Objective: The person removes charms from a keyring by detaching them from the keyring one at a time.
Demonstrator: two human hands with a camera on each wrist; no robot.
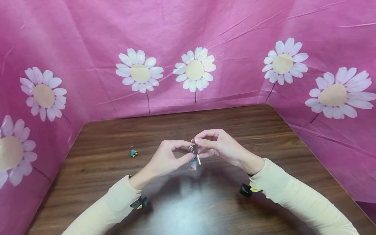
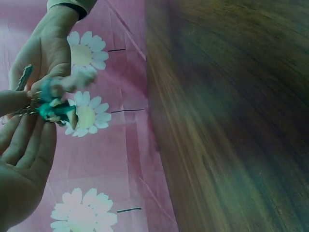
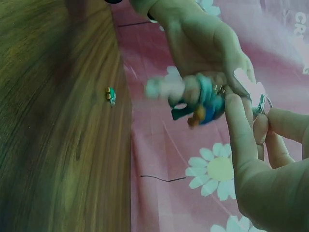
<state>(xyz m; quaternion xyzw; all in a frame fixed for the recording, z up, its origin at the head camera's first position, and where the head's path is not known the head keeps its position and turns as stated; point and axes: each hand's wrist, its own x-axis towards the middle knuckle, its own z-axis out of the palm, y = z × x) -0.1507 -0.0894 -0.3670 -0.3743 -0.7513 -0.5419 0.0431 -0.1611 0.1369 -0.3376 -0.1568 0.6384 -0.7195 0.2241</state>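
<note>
Both hands meet above the middle of the table around a bunch of keychain charms with a key [image 1: 198,159]. My left hand [image 1: 167,158] pinches the bunch between thumb and fingers. My right hand [image 1: 224,148] pinches the metal key ring [image 3: 268,102] at its top. Small figure charms [image 1: 193,165] dangle below the fingers; in the right wrist view a blue, green and orange figure [image 3: 211,110] hangs beside a blurred paler one. The left wrist view shows a green-haired figure [image 2: 50,112]. Fingers partly hide where the ring joins the charms.
A separate small green keychain [image 1: 133,152] lies on the brown wooden table [image 1: 111,133], left of the hands. Pink cloth [image 1: 229,85] with white daisies stands around the table's back and sides. Dark wrist cameras [image 1: 246,190] sit under the sleeves.
</note>
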